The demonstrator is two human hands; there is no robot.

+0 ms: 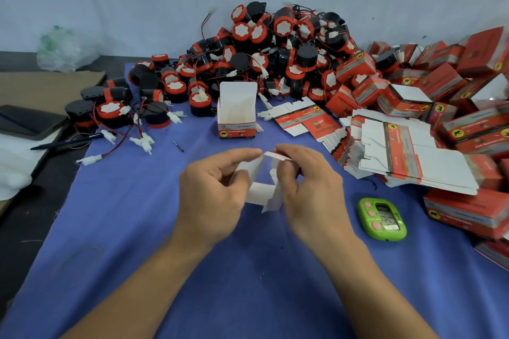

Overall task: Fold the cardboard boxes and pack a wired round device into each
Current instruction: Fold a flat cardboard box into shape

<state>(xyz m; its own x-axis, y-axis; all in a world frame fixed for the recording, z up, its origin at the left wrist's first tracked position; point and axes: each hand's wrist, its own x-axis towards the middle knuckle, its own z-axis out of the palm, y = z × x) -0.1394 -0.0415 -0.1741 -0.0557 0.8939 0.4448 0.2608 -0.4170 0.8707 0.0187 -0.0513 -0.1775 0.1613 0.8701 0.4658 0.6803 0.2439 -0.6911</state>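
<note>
Both hands hold one partly folded cardboard box (260, 192) above the blue cloth (137, 228), its white inside facing me. My left hand (212, 195) grips its left side, and my right hand (305, 190) pinches a flap at its top right. Beyond them an erected box (237, 113) stands upright with its lid flap raised. A large heap of black and red round devices (264, 58) with red and black wires lies at the back. Flat unfolded boxes (399, 154) are stacked to the right.
Closed red boxes (440, 85) are piled at the right and back right. A green timer (382, 219) lies right of my right hand. A pen (66, 142), a dark flat object (27, 121) and brown cardboard (49, 85) sit at the left.
</note>
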